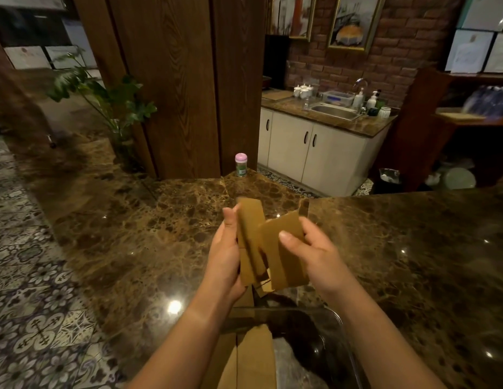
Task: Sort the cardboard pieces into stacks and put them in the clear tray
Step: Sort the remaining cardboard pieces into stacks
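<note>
Cardboard (pixel 251 242) in my left hand (pixel 226 256), more (pixel 284 254) pinched in my right (pixel 314 248), both grips clamped; I should square edges before lowering into the tray (pixel 338 321).

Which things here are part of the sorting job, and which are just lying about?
Job: left hand and right hand gripping cardboard pieces; clear tray holding cardboard.

Lying about: pink-capped jar; plant; sink; soap bottles.
</note>
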`<control>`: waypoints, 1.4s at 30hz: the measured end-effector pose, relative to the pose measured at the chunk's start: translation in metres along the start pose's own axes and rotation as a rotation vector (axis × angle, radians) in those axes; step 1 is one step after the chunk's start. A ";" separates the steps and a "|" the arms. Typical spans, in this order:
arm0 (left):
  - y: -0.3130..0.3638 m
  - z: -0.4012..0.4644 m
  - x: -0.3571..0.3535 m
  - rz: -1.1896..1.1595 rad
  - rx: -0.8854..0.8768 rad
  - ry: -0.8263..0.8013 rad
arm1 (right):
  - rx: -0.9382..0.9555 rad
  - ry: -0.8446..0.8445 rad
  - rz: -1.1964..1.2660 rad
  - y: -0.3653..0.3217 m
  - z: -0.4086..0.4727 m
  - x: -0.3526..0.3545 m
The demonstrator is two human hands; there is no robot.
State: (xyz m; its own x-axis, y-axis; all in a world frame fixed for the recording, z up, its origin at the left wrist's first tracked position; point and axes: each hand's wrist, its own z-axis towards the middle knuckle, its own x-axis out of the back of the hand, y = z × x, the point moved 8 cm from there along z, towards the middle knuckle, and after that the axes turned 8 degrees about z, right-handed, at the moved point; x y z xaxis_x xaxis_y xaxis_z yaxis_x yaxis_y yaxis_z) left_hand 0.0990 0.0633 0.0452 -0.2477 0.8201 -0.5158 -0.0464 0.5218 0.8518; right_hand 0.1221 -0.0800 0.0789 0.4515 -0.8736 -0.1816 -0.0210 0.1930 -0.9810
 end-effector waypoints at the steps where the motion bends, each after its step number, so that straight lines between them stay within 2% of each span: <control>1: 0.001 -0.001 -0.003 0.045 -0.022 -0.024 | -0.027 -0.015 0.004 0.003 0.000 -0.004; 3: 0.004 -0.002 -0.003 0.149 -0.067 -0.015 | -0.048 -0.040 0.044 0.008 0.000 -0.008; 7: 0.013 0.002 0.008 0.467 -0.165 0.087 | -0.081 -0.194 0.090 0.013 -0.007 -0.022; 9: 0.014 0.005 0.012 0.487 -0.139 0.105 | -0.091 -0.102 0.132 0.018 -0.003 -0.016; 12: 0.002 0.006 0.007 0.283 0.003 0.007 | -0.114 0.077 0.191 0.024 0.004 -0.001; 15: -0.013 0.004 -0.002 0.048 0.164 -0.107 | -0.149 0.103 0.203 0.027 0.006 -0.002; 19: -0.014 0.010 -0.009 -0.066 0.118 -0.165 | -0.189 0.163 0.127 0.029 0.008 0.003; 24: -0.011 0.015 0.000 -0.245 0.077 -0.062 | -0.260 0.339 0.192 0.031 0.010 0.025; 27: -0.018 0.015 0.006 -0.203 0.139 -0.016 | -0.239 0.290 0.300 0.027 0.008 0.022; 31: -0.028 0.017 0.015 -0.136 0.238 0.047 | 0.037 0.202 0.239 0.000 0.006 0.023; 35: -0.029 0.017 0.022 -0.162 0.230 0.071 | 0.226 -0.003 0.278 -0.015 -0.008 0.011; 38: -0.026 0.018 0.019 -0.219 0.224 0.055 | 0.336 -0.142 0.075 -0.016 -0.021 -0.001; 40: -0.024 0.018 0.018 -0.213 0.217 0.040 | 0.383 -0.158 -0.124 -0.009 -0.025 -0.004; 42: -0.022 0.018 0.016 -0.206 0.208 0.006 | 0.353 -0.159 -0.274 0.003 -0.022 -0.007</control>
State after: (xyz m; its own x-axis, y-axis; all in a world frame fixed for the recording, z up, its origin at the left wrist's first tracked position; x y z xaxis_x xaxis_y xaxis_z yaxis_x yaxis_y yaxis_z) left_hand 0.1137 0.0696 0.0163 -0.2592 0.6908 -0.6750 0.1028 0.7146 0.6919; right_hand 0.0997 -0.0834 0.0754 0.5296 -0.8396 0.1209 0.4102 0.1287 -0.9029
